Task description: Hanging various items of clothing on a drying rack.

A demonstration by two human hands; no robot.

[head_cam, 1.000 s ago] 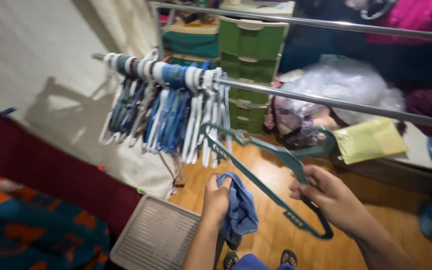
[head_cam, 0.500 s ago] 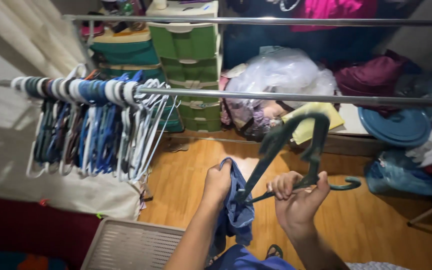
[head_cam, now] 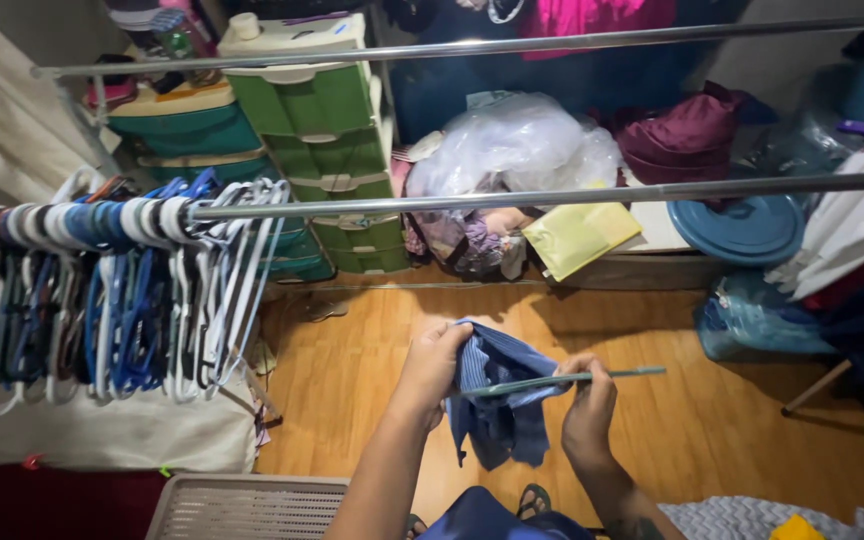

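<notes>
My left hand (head_cam: 432, 362) grips the top edge of a blue garment (head_cam: 500, 400), which hangs down between both hands. My right hand (head_cam: 589, 410) holds a dark green plastic hanger (head_cam: 562, 380), seen edge-on and lying level, with one end against the garment. A metal drying rail (head_cam: 572, 194) crosses just above the hands. A bunch of several blue and white hangers (head_cam: 122, 290) hangs at its left end.
A beige laundry basket (head_cam: 242, 508) stands at the lower left on the wooden floor (head_cam: 652, 430). Green plastic drawers (head_cam: 327, 140), a clear plastic bag (head_cam: 512, 145), a blue round lid (head_cam: 742, 228) and piled clothes (head_cam: 862, 270) lie beyond the rail. An upper rail (head_cam: 512, 45) runs across the back.
The view has shifted right. My right hand has turned the green hanger from upright to flat and brought it against the blue garment, which my left hand has spread wider.
</notes>
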